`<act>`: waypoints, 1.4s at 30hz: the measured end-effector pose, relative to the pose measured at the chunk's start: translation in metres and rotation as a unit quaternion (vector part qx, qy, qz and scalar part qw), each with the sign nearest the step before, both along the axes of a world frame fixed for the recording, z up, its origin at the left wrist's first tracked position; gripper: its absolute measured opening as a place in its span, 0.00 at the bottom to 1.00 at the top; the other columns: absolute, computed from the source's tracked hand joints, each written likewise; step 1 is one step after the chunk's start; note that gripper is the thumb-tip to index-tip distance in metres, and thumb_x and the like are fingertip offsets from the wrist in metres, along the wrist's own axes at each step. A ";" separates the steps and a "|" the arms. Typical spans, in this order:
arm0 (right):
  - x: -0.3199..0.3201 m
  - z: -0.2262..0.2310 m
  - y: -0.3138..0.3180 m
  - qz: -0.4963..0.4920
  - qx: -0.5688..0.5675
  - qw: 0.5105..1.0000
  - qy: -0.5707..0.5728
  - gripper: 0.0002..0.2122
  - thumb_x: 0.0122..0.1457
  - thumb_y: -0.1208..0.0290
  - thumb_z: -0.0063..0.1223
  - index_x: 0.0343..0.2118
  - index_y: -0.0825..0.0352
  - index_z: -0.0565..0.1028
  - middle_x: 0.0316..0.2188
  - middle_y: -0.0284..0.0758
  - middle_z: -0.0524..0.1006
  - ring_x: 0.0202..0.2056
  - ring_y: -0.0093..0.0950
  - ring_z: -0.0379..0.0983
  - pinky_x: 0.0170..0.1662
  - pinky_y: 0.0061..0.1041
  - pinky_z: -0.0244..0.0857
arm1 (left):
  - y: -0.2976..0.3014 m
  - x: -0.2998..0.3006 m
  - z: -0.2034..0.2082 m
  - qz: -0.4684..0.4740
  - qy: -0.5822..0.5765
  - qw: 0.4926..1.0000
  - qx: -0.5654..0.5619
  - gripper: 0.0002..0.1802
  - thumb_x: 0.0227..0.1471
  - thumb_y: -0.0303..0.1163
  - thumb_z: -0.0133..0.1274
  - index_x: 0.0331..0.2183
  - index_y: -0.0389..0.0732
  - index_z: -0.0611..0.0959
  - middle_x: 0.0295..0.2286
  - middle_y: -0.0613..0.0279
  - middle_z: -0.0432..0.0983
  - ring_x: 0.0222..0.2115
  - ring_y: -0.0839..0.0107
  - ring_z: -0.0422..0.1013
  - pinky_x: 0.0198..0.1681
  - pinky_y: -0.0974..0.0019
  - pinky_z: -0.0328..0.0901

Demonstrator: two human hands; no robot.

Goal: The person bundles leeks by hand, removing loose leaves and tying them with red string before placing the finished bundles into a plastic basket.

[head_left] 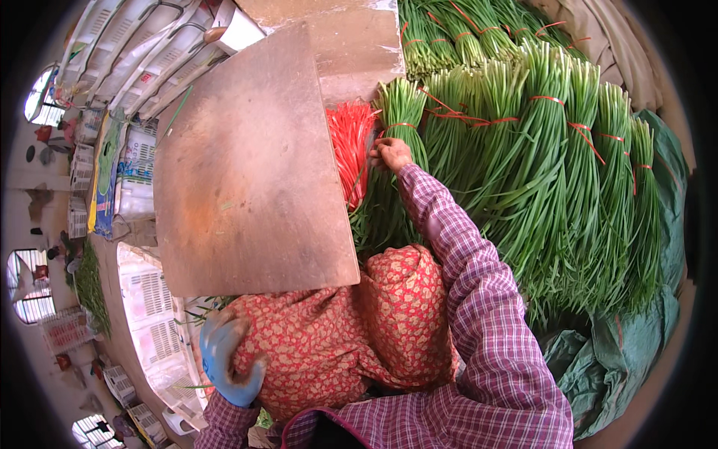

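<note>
My right hand (390,153) is bare and reaches out between a pile of red plastic tie strips (350,142) and a bundle of green garlic chives (404,112). Its fingers are pinched together at the edge of the strips; whatever they hold is too small to make out. My left hand (232,359), in a blue coated glove, rests by the red flowered cloth (299,344) over my lap. Its fingers are curved, thumb apart, and nothing shows between them. A brown board (247,172) lies in front of me.
Several chive bundles tied with red strips (553,150) stand in rows on the right, beside a green plastic sheet (636,352). White plastic crates (149,292) stand to the left, with more stacked at the far left. A tan cloth (606,37) lies at the far right.
</note>
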State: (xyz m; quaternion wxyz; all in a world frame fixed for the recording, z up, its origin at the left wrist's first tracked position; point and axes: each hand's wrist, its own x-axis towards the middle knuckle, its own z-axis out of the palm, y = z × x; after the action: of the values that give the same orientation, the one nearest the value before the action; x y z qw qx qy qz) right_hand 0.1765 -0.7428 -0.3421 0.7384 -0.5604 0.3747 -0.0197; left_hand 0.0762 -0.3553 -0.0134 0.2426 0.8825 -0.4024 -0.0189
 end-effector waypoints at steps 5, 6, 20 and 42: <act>0.026 -0.045 0.021 -0.017 0.048 0.998 0.032 0.19 0.58 0.72 0.37 0.52 0.73 0.63 0.29 0.42 0.79 0.22 0.32 0.76 0.25 0.30 0.71 | -0.001 -0.002 0.003 0.007 -0.003 1.000 0.023 0.25 0.38 0.32 0.51 0.43 0.36 0.74 0.38 0.49 0.74 0.47 0.47 0.65 0.55 0.42 0.52; 0.028 -0.053 0.024 -0.027 0.024 0.998 0.046 0.17 0.57 0.72 0.37 0.48 0.74 0.66 0.28 0.43 0.79 0.22 0.33 0.77 0.26 0.30 0.72 | -0.001 -0.001 0.003 0.009 -0.004 0.999 0.030 0.25 0.39 0.32 0.50 0.43 0.36 0.74 0.38 0.49 0.74 0.47 0.48 0.65 0.55 0.42 0.52; 0.058 -0.079 0.019 -0.178 0.035 0.983 0.008 0.17 0.57 0.65 0.48 0.44 0.72 0.70 0.23 0.36 0.77 0.23 0.24 0.73 0.26 0.22 0.66 | 0.016 0.002 0.000 0.006 -0.014 0.999 0.045 0.23 0.39 0.32 0.50 0.42 0.37 0.71 0.36 0.48 0.73 0.44 0.45 0.67 0.55 0.40 0.52; -0.030 0.070 0.027 -0.215 -0.018 0.955 -0.203 0.09 0.56 0.61 0.55 0.34 0.60 0.74 0.23 0.23 0.70 0.23 0.15 0.65 0.21 0.17 0.61 | 0.011 -0.003 -0.009 0.019 -0.011 0.995 -0.095 0.19 0.35 0.26 0.55 0.37 0.37 0.78 0.36 0.56 0.75 0.45 0.52 0.67 0.54 0.47 0.56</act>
State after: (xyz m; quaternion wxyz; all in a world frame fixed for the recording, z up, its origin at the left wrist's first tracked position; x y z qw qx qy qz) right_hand 0.1465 -0.7154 -0.2723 0.7671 -0.4640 0.3281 -0.2979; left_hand 0.0730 -0.3447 -0.0225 0.3212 0.8633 -0.3878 0.0334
